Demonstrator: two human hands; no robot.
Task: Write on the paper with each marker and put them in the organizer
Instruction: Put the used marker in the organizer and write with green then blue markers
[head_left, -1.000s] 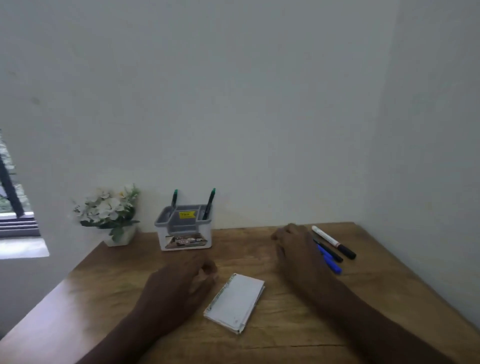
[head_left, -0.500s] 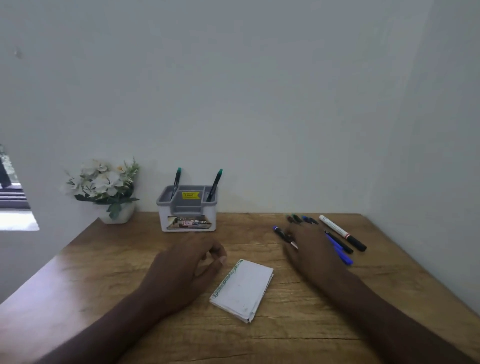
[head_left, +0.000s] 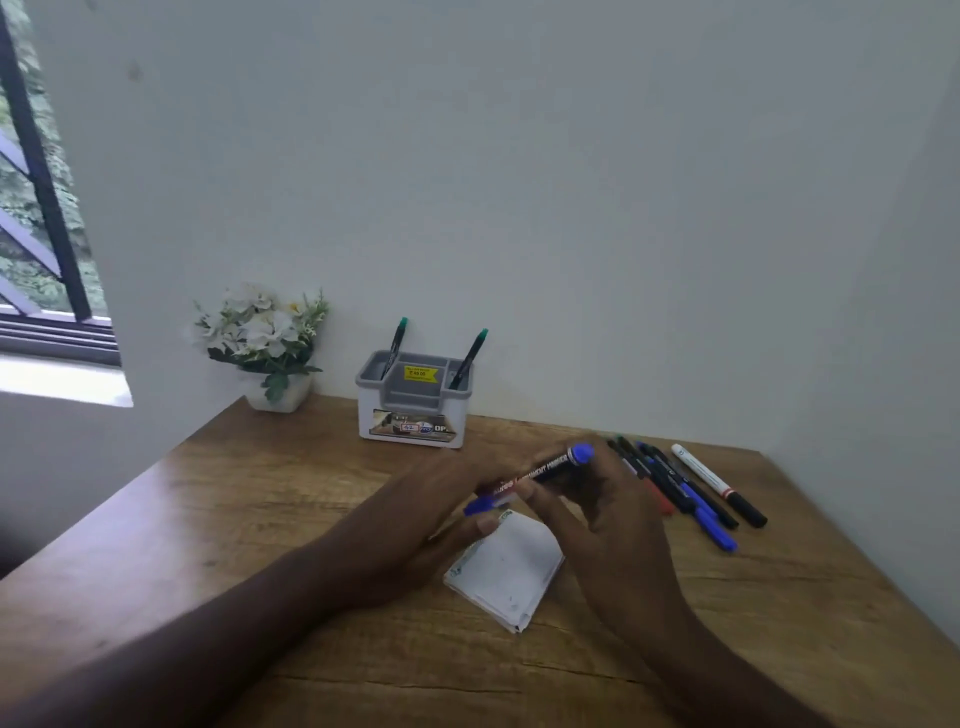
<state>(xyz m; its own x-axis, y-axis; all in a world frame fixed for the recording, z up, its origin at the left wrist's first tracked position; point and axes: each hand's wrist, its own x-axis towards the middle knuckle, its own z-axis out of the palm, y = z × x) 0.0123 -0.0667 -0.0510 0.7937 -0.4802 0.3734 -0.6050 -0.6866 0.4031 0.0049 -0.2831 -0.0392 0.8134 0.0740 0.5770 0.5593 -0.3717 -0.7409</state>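
2 hands share 1 blue marker (head_left: 540, 474) above the paper (head_left: 506, 569): right hand (head_left: 610, 506) wraps the barrel, left hand (head_left: 441, 512) pinches the cap end, likely to uncap for writing. Organizer (head_left: 413, 410) at the wall holds 2 green pens. Spare markers (head_left: 685, 488) lie right. Wooden table (head_left: 208, 519), white corner walls.
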